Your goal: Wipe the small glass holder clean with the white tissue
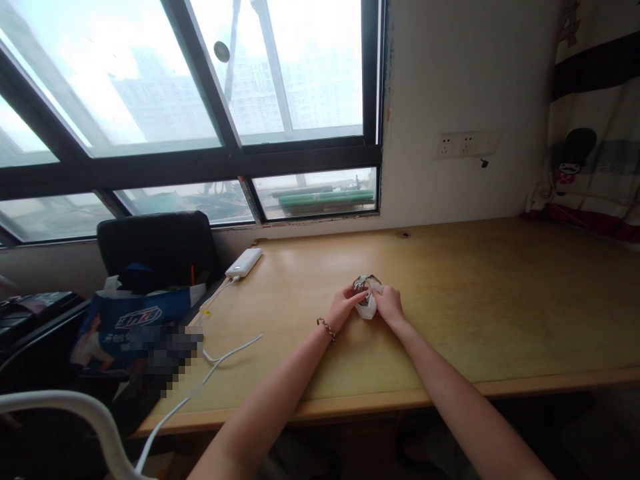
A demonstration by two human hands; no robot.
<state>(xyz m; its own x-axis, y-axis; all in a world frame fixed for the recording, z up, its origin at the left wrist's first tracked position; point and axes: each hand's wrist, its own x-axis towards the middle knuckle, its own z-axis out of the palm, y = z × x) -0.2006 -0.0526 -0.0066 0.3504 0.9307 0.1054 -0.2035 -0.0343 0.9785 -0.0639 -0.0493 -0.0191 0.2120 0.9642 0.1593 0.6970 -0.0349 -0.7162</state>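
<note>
Two bare forearms reach in from the near edge, the left one with a braided bracelet (326, 327) at the wrist, and they meet over the middle of the wooden tabletop (500, 300). There the left hand (345, 307) and the right hand (387, 305) both pinch a small bundle (367, 297) that rests on the wood between them: fingers of each are closed on it from opposite sides. The bundle looks like a shiny, silvery, crinkled top with white, soft material bunched beneath; it is too small to tell more. Judging by the gathered, uneven shape, the handling seems midway, with the white part neither flat nor neatly closed. Left of the bundle, toward the window, lies a white power bank (243, 263), its white cable (220, 357) trailing off the near-left edge.
</note>
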